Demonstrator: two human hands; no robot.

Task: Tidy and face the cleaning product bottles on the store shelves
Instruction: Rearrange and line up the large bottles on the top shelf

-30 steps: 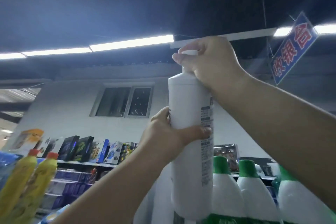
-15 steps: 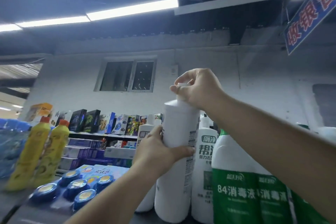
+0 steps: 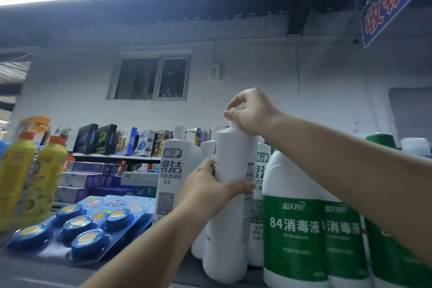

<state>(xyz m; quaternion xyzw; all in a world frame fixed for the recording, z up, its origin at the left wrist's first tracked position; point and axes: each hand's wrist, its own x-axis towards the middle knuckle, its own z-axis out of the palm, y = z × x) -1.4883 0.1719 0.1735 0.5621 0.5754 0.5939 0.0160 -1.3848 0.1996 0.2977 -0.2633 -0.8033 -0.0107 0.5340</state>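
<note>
A grey store shelf [image 3: 187, 271] runs across the bottom of the view, with a pale back wall and a dark two-pane window [image 3: 150, 78] at 12 o'clock above it. A blue hanging sign with red characters [image 3: 385, 4] slants at 2 o'clock.

At 4 o'clock stand two squat white plastic jugs with green labels [image 3: 292, 229], side by side and touching. At 9 o'clock two yellow plastic bottles with orange caps [image 3: 30, 177] stand together. At 7 o'clock lies a flat blue blister pack of round blue discs [image 3: 77, 222], slightly tilted.

Near the centre, the tall white cylindrical plastic bottle [image 3: 230, 217] stands upright with its base on the shelf, just left of the green-labelled jugs and in front of other white bottles. Its printed back panel faces the camera. To its 9 o'clock stands a matching tall white bottle with dark printed characters [image 3: 171, 180], label facing forward.

The left hand [image 3: 208, 187] wraps the held bottle's middle, thumb across the front and fingers around the far side. The right hand [image 3: 250, 112] reaches in from 3 o'clock and pinches the bottle's white cap from above, fingertips curled over it.
</note>
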